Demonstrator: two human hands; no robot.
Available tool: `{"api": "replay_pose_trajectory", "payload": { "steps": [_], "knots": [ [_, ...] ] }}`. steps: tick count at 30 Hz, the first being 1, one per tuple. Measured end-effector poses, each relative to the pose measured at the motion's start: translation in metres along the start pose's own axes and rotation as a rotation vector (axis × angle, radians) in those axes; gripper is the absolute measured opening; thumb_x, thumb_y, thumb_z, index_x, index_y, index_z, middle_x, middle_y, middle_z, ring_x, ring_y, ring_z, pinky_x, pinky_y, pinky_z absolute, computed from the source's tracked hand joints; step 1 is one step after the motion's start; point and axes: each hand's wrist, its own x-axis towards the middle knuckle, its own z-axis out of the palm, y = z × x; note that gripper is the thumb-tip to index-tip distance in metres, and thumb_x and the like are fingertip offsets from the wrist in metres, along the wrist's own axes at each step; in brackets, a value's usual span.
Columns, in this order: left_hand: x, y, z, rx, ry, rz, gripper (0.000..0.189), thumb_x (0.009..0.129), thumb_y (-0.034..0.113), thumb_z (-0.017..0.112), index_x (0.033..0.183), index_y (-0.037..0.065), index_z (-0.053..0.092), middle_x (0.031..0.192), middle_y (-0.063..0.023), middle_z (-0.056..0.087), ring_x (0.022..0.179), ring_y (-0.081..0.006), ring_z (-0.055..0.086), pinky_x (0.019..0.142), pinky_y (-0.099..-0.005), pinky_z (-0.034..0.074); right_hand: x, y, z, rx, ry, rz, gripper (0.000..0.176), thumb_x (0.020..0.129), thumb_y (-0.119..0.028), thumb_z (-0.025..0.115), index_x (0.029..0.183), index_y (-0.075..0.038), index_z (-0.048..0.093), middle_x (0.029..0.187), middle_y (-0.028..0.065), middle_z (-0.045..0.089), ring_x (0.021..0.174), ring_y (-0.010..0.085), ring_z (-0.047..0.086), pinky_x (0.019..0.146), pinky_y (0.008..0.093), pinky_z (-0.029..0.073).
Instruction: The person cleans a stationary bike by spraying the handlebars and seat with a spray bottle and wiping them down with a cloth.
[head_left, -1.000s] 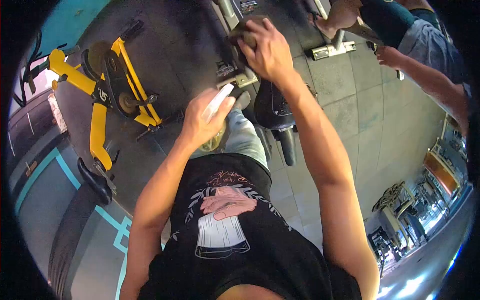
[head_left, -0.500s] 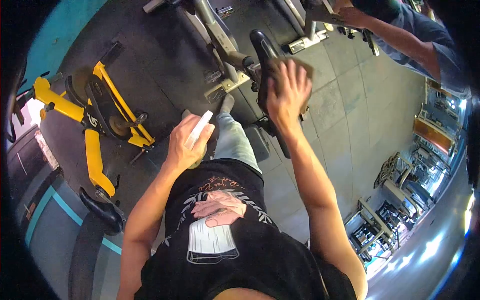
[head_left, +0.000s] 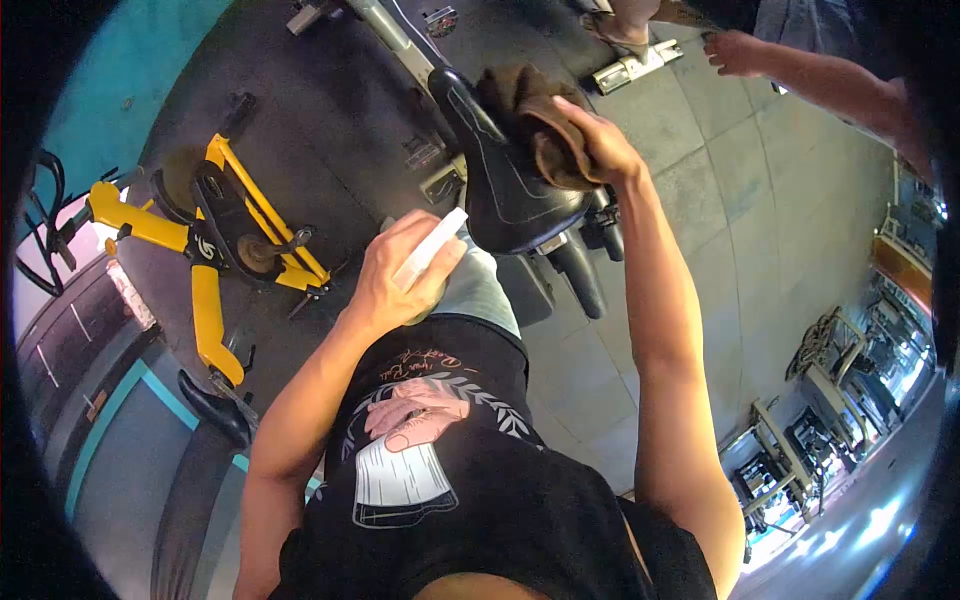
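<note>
In the head view my left hand (head_left: pixel 400 270) is closed around a spray bottle, whose white spray head (head_left: pixel 432 247) sticks out above the fingers. Most of the bottle is hidden by the hand. A bunched brown cloth (head_left: pixel 555 145) is gripped in my right hand (head_left: pixel 603 145), at the right side of a black bike saddle (head_left: pixel 505 195). The cloth touches or overlaps the saddle's edge; exactly where they meet is hidden. The saddle's top shows stitched lines, and its narrow nose points away from me. My left hand is just left of the saddle's wide rear.
A yellow exercise bike (head_left: pixel 205 290) stands to the left, with another black saddle (head_left: pixel 215 410) below it. Another person's arm (head_left: pixel 820 85) reaches in at upper right. Gym machines (head_left: pixel 790 455) line the far right. Dark rubber mats (head_left: pixel 690 260) cover the floor.
My right hand has turned and moved from over the saddle to its right side, uncovering the saddle's top. My left hand has shifted slightly right with the spray bottle. The other person's arm has moved.
</note>
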Motion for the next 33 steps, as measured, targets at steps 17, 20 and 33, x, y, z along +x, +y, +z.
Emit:
{"api": "replay_pose_trajectory", "payload": {
  "steps": [17, 20, 33],
  "knots": [
    [0.027, -0.019, 0.011, 0.280, 0.026, -0.023, 0.026, 0.093, 0.025, 0.067, 0.083, 0.002, 0.066, 0.076, -0.0162, 0.061, 0.075, -0.0366, 0.060, 0.069, -0.0461, 0.048, -0.069, 0.036, -0.026, 0.343, 0.325, -0.053, 0.049, 0.099, -0.033, 0.062, 0.129, 0.006, 0.057, 0.118, 0.0157, 0.067, 0.102, 0.0229, 0.067, 0.092, 0.0346, 0.053],
    [0.008, -0.018, 0.023, 0.244, -0.155, 0.069, 0.021, 0.090, 0.022, 0.070, 0.084, 0.002, 0.066, 0.076, -0.0134, 0.061, 0.073, -0.0339, 0.059, 0.069, -0.0433, 0.049, -0.068, 0.038, -0.017, 0.326, 0.338, -0.136, 0.051, 0.100, -0.037, 0.061, 0.129, 0.004, 0.058, 0.118, 0.0145, 0.067, 0.104, 0.0214, 0.066, 0.093, 0.0337, 0.052],
    [-0.049, -0.039, -0.007, 0.065, 0.154, -0.137, 0.021, 0.091, 0.016, 0.069, 0.098, -0.003, 0.066, 0.093, -0.0163, 0.065, 0.084, -0.0344, 0.065, 0.077, -0.0398, 0.052, -0.065, 0.013, 0.105, -1.701, 0.163, -0.667, 0.083, 0.082, -0.045, 0.074, 0.155, -0.031, 0.036, 0.157, 0.0335, 0.021, 0.133, 0.0531, 0.036, 0.102, 0.0613, 0.037]
  ]
}}
